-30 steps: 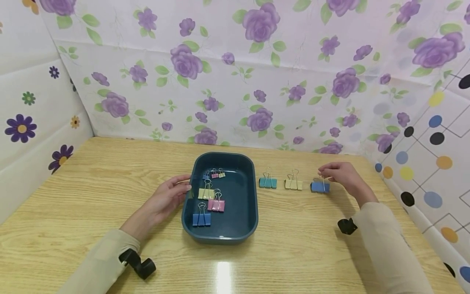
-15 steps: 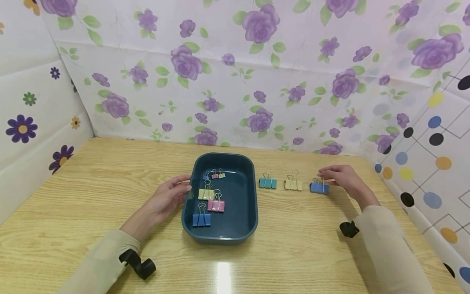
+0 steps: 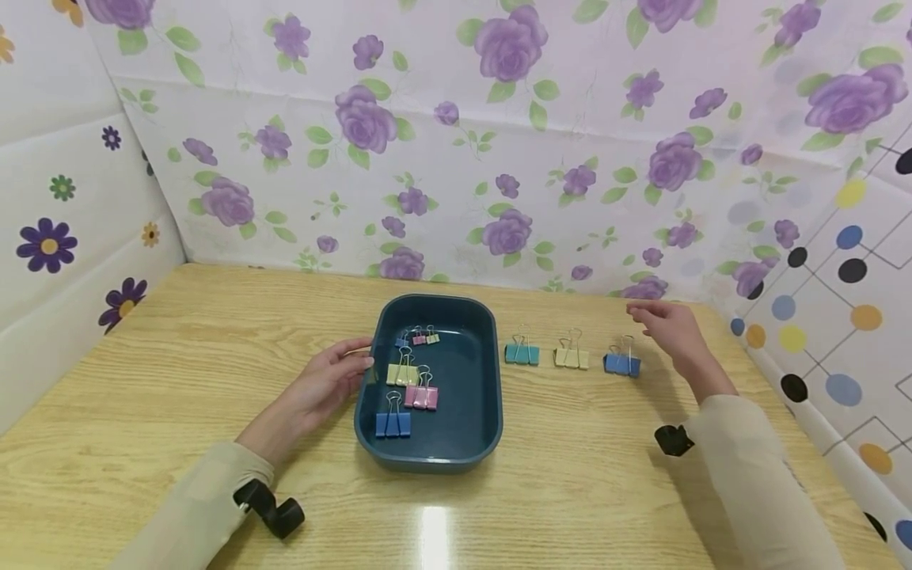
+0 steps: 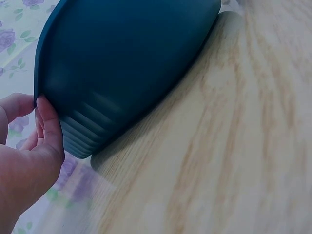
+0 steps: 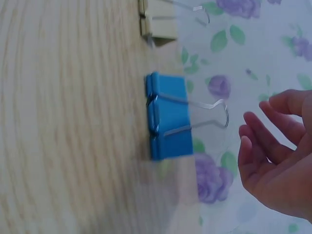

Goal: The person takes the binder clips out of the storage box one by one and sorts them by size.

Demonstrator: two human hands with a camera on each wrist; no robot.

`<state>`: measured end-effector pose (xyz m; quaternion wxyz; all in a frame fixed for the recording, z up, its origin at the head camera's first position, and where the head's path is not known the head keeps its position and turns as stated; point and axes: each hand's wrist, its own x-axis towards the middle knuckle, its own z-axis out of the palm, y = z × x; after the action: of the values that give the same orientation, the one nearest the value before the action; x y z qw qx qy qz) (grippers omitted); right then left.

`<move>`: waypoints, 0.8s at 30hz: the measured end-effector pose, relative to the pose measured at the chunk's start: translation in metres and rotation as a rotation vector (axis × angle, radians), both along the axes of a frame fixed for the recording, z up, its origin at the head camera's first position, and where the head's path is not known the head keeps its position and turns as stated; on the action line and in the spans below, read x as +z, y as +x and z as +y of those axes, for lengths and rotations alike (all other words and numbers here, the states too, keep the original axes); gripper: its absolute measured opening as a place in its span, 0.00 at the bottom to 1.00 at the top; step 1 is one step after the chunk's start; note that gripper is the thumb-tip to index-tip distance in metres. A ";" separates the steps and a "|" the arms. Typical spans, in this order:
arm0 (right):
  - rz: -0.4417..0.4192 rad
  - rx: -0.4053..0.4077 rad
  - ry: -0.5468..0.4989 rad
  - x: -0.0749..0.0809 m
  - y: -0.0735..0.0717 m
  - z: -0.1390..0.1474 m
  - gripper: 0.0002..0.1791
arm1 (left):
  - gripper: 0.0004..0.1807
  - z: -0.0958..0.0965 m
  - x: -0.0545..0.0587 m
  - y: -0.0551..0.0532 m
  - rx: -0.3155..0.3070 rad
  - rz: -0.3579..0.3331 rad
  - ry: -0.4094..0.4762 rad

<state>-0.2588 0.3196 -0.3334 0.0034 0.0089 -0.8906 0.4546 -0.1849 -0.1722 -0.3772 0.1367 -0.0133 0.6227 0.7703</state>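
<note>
My left hand [image 3: 331, 381] pinches the left rim of a dark blue plastic bin [image 3: 463, 427], thumb on one side and fingers on the other, as the left wrist view of the bin wall [image 4: 122, 63] shows. Beyond the bin's right side, a blue binder clip [image 3: 622, 365] stands on the table with its wire handles up. My right hand [image 3: 673, 332] hovers just above and right of it, fingers loosely bent and holding nothing. In the right wrist view a gap separates the fingertips from the blue clip's wire handle [image 5: 222, 109].
A teal binder clip [image 3: 522, 354] and a yellow binder clip [image 3: 571, 359] stand in a row left of the blue one. Inside the bin lie larger blue [image 3: 393, 424], pink [image 3: 422, 397] and yellow [image 3: 402, 374] clips, plus several tiny ones. Flowered sheeting [image 3: 442, 182] backs the wooden table.
My right hand has let go of the blue binder clip's handle and lifted up and away from it. The left hand keeps its hold on the bin.
</note>
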 end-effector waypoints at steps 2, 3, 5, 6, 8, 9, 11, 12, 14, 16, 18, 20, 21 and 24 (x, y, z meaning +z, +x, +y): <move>0.029 -0.010 0.009 0.005 0.001 -0.008 0.27 | 0.28 0.000 0.001 0.000 -0.007 0.010 0.011; 0.041 -0.011 0.013 0.007 0.001 -0.012 0.27 | 0.27 0.000 0.001 0.000 -0.011 0.017 0.016; 0.062 -0.006 0.016 0.012 0.002 -0.021 0.25 | 0.28 0.000 0.001 0.000 -0.017 0.030 0.027; 0.068 0.001 0.015 0.014 0.003 -0.026 0.25 | 0.28 0.000 0.001 0.000 -0.020 0.035 0.032; 0.079 0.023 0.009 0.019 0.004 -0.036 0.24 | 0.28 0.000 0.002 0.000 -0.021 0.040 0.037; 0.081 0.037 0.007 0.021 0.005 -0.042 0.24 | 0.28 0.000 0.002 0.000 -0.021 0.041 0.038; 0.076 0.067 0.004 0.024 0.007 -0.053 0.23 | 0.29 0.000 0.002 0.000 -0.021 0.040 0.040; 0.072 0.078 0.003 0.026 0.008 -0.059 0.23 | 0.29 0.000 0.002 0.000 -0.021 0.040 0.041; 0.073 0.099 -0.015 0.028 0.011 -0.070 0.22 | 0.28 0.000 0.002 -0.001 -0.017 0.038 0.043; 0.075 0.120 -0.043 0.029 0.014 -0.082 0.21 | 0.28 -0.001 0.001 -0.001 -0.011 0.036 0.043; 0.081 0.143 -0.063 0.030 0.018 -0.093 0.20 | 0.27 -0.001 0.000 -0.001 -0.014 0.037 0.046; 0.087 0.179 -0.069 0.030 0.022 -0.105 0.19 | 0.27 -0.001 -0.001 -0.001 -0.018 0.039 0.051; 0.083 0.197 -0.071 0.030 0.023 -0.110 0.19 | 0.26 -0.001 -0.001 -0.001 -0.019 0.040 0.052; 0.074 0.255 -0.055 0.030 0.028 -0.124 0.17 | 0.26 -0.002 -0.002 -0.001 -0.022 0.046 0.062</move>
<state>-0.2313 0.1958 -0.3037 -0.0212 0.1386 -0.8687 0.4750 -0.1856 -0.1742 -0.3787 0.1310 0.0154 0.6017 0.7877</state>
